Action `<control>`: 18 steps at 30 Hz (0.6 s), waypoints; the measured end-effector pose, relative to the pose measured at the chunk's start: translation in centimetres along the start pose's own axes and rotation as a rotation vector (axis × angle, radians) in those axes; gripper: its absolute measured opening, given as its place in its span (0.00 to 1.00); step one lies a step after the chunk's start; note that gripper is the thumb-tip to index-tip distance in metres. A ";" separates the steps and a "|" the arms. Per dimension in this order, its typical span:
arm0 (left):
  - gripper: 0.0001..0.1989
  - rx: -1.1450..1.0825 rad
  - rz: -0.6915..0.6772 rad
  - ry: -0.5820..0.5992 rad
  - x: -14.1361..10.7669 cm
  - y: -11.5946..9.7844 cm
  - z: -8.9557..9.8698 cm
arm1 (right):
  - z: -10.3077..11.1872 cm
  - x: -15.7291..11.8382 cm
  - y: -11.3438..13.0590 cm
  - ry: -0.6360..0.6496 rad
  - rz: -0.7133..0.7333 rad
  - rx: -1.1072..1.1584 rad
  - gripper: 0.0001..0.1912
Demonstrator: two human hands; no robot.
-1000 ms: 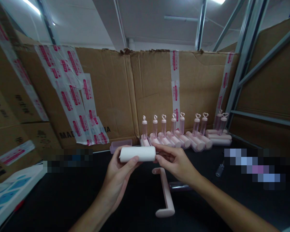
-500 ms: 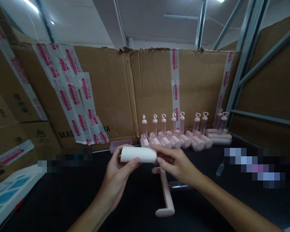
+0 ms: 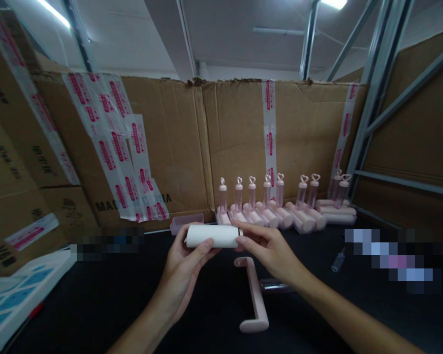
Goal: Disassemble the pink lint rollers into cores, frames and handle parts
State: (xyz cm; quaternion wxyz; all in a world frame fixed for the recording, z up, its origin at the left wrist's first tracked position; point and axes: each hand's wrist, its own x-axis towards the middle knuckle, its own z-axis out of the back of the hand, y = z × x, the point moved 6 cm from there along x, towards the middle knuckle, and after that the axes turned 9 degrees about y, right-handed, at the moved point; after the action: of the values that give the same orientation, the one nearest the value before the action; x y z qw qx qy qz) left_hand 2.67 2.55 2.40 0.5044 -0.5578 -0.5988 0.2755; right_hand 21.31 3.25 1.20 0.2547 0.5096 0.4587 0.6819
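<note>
Above the black work surface I hold a smooth white cylinder [image 3: 213, 236] level, lying crosswise. My left hand [image 3: 188, 258] is closed around its left part, with the thumb along the front. At the right end, the fingers of my right hand [image 3: 260, 243] pinch a pale end piece, and a thin dark line shows between it and the white body. Below my hands lies a pink bracket-shaped frame [image 3: 256, 295] with a rounded arm at each end. A clear tube [image 3: 275, 286] rests just right of it, partly hidden by my right forearm.
Along the cardboard wall [image 3: 177, 147] stand several pink rollers [image 3: 269, 217] with clear tubes and heart-shaped loops. A translucent pink tray [image 3: 186, 222] sits left of them. A small clear bottle-like item [image 3: 338, 261] lies at right, and a white tray with blue compartments [image 3: 24, 295] at left.
A thin dark line now shows near the cylinder's right end, where my right fingers pinch. The view has shifted slightly; both hands stay on the cylinder.
</note>
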 end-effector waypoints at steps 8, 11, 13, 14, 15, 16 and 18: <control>0.22 -0.023 -0.107 -0.051 1.4 -1.7 1.9 | 1.2 0.5 -0.7 -0.119 -0.093 0.110 0.25; 0.28 0.123 -0.261 -0.174 2.6 -3.9 4.6 | 1.5 1.0 -0.7 -0.121 -0.096 -0.190 0.16; 0.32 0.273 -0.370 -0.270 3.4 -5.2 6.9 | 0.8 1.8 -0.6 -0.071 -0.108 -0.325 0.12; 0.33 0.354 -0.390 -0.322 3.8 -5.5 8.1 | 0.2 2.4 -0.5 -0.035 -0.112 -0.375 0.10; 0.33 0.453 -0.396 -0.362 4.3 -5.7 9.2 | -0.6 3.0 -0.5 0.007 -0.118 -0.437 0.08; 0.33 0.553 -0.396 -0.411 4.6 -5.7 10.4 | -1.5 3.8 -0.4 0.052 -0.127 -0.502 0.05; 0.35 0.602 -0.380 -0.478 5.2 -5.3 12.7 | -3.4 5.5 -0.7 0.128 -0.156 -0.623 0.04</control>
State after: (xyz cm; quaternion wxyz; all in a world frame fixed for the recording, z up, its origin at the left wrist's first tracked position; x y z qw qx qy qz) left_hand -10.26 9.23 4.38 0.5336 -0.1862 -0.6837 0.4617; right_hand 16.10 6.81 2.95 0.4204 0.3266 0.2809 0.7985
